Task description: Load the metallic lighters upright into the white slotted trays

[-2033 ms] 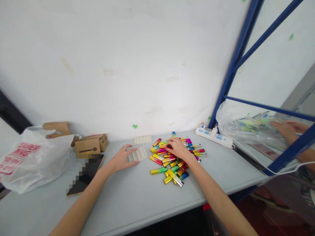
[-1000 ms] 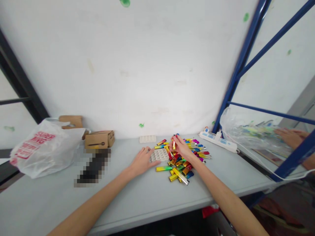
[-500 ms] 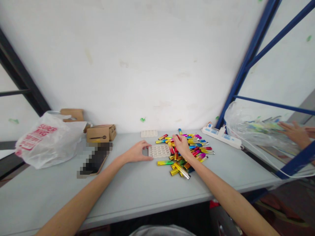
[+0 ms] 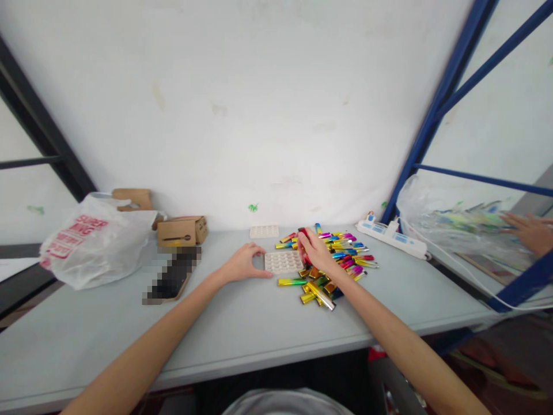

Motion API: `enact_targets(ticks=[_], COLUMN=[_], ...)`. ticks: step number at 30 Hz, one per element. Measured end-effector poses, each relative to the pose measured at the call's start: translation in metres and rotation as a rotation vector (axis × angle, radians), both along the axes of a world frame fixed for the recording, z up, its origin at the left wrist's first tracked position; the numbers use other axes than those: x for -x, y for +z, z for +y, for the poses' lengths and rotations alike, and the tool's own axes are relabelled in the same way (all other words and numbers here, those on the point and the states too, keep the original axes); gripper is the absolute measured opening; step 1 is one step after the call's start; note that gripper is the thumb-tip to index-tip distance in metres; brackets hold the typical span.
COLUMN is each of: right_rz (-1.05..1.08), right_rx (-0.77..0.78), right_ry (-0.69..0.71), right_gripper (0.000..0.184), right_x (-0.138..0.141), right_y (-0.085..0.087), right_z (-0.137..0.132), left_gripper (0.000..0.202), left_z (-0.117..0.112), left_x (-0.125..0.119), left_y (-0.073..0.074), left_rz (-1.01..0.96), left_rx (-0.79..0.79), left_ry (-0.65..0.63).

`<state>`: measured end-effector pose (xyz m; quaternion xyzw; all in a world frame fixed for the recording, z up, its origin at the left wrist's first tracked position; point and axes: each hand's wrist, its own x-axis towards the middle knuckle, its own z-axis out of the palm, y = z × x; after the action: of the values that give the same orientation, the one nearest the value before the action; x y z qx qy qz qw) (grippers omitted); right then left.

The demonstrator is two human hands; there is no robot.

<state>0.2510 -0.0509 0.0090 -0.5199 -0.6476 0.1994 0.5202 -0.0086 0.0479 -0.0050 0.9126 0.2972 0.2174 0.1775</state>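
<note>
My left hand (image 4: 247,262) steadies the left end of a cream-coloured tray (image 4: 283,263) with rows of small compartments, its thumb and fingers at two corners. My right hand (image 4: 316,253) pinches a shiny red stick, apparently a lighter (image 4: 302,231), held tilted above the tray's right edge. The hand covers part of it. Right of the tray, and partly under my right forearm, lies a loose pile of metallic lighters (image 4: 320,293) in gold, red, blue and purple. One gold-green lighter (image 4: 292,282) lies just in front of the tray.
A second cream tray (image 4: 264,231) is by the wall. At left are a white plastic bag (image 4: 99,248), a small cardboard box (image 4: 181,231) and a blurred dark phone (image 4: 175,276). A power strip (image 4: 393,237) sits at right. Beyond the blue frame (image 4: 427,127) another person's hand (image 4: 530,230) shows.
My right hand has moved left from the pile to the tray's right edge, with the red lighter now showing in its fingers. My left hand stays at the tray.
</note>
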Motion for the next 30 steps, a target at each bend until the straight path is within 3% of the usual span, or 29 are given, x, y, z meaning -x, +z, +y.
enact_targets(ticks=[2, 5, 10, 15, 19, 25, 30], right_rz=[-0.07, -0.237, -0.328, -0.358, -0.432, -0.656, -0.835], right_rx=[-0.019, -0.114, -0.093, -0.088, -0.079, -0.079, -0.103], right_ry=[0.058, 0.034, 0.107, 0.149, 0.141, 0.15, 0.032], right_gripper=[0.042, 0.045, 0.044, 0.039, 0.03, 0.025, 0.033], right_x=[0.003, 0.012, 0.029, 0.038, 0.036, 0.036, 0.049], right_y=[0.007, 0.018, 0.026, 0.009, -0.005, -0.003, -0.01], right_z=[-0.001, 0.004, 0.025, 0.046, 0.047, 0.048, 0.053], left_gripper=[0.075, 0.074, 0.075, 0.074, 0.076, 0.075, 0.07], left_z=[0.002, 0.002, 0.0, 0.002, 0.003, 0.003, 0.001], left_x=[0.0, 0.001, 0.002, 0.001, 0.0, 0.0, 0.0], left_y=[-0.002, -0.002, -0.003, -0.004, -0.005, -0.003, 0.0], left_rz=[-0.015, -0.029, -0.03, -0.036, -0.035, -0.015, -0.004], left_rx=[0.025, 0.05, 0.024, 0.045, 0.078, 0.069, 0.043], left_ry=[-0.006, -0.002, 0.0, 0.006, 0.023, 0.014, -0.014])
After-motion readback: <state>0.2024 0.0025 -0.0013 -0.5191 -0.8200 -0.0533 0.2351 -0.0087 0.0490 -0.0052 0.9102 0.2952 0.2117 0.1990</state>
